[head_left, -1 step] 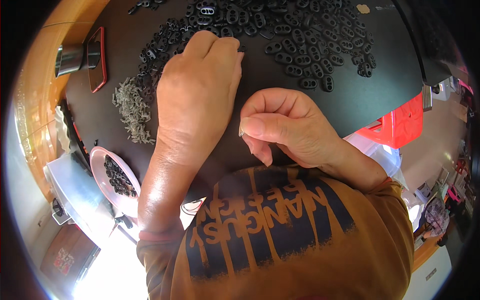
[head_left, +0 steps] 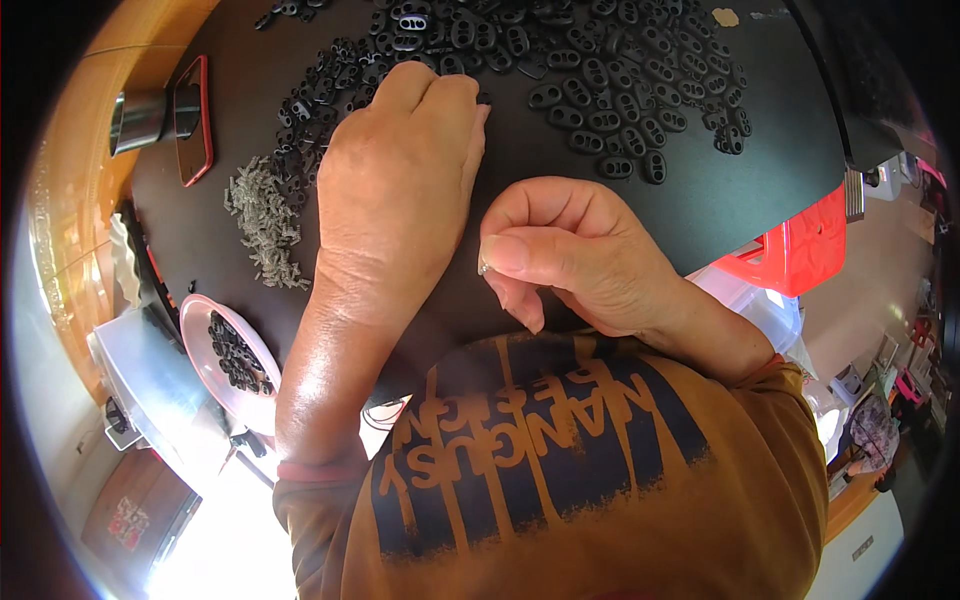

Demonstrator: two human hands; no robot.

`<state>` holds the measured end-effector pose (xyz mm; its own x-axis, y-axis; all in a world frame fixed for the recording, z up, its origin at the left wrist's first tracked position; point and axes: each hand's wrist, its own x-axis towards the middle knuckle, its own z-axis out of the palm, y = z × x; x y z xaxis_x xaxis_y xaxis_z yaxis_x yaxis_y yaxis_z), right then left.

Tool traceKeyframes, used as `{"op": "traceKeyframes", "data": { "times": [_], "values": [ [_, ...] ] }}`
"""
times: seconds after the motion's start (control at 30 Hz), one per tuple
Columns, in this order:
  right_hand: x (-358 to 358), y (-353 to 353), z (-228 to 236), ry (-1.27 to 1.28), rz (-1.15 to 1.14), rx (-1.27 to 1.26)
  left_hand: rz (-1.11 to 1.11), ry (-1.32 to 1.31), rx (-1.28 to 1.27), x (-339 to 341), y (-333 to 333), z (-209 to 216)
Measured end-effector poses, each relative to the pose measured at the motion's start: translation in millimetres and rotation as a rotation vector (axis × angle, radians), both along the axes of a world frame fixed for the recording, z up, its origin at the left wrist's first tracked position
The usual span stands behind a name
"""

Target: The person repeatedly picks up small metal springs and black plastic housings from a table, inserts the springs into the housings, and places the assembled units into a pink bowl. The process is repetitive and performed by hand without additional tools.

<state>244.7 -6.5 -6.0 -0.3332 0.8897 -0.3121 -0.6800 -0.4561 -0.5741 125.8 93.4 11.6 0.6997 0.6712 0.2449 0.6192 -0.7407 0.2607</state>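
Note:
My left hand (head_left: 400,170) reaches over the table with its back up and its fingers curled down. Its fingertips are hidden, at the edge of the heap of small black parts (head_left: 330,85); what they hold, if anything, I cannot make out. Nearer my chest, my right hand (head_left: 575,250) pinches thumb against forefinger. Between them a tiny silvery spring (head_left: 484,268) just shows. A pile of small metal springs (head_left: 265,225) lies left of my left wrist. Beyond my right hand spread many black oval two-hole cord-lock pieces (head_left: 625,105).
At the left table edge stands a pink bowl (head_left: 190,345) with black parts in it. A red-cased phone (head_left: 193,120) leans by a metal cup (head_left: 138,120) at the far left. A red plastic stool (head_left: 800,245) is off the right edge.
My left hand has shifted very slightly to the right. My right hand stays in place with its pinch.

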Motion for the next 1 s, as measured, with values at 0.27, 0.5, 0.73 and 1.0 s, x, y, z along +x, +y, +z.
{"op": "traceKeyframes", "data": {
  "times": [0.27,0.5,0.73,1.0],
  "values": [
    [0.4,1.6,1.4,-0.030,0.015,0.001,-0.006,0.107,-0.034,9.2,7.2,-0.3],
    [-0.3,0.2,0.4,0.007,-0.048,0.013,0.024,0.107,-0.163,11.1,7.6,3.9],
    [-0.6,0.9,4.8,-0.079,-0.179,0.072,0.251,-0.512,-0.779,-19.3,-17.0,11.5],
    [-17.3,6.1,14.3,-0.304,-0.241,0.201,0.348,-1.004,-1.323,-56.1,-58.3,15.5]
  ]
}}
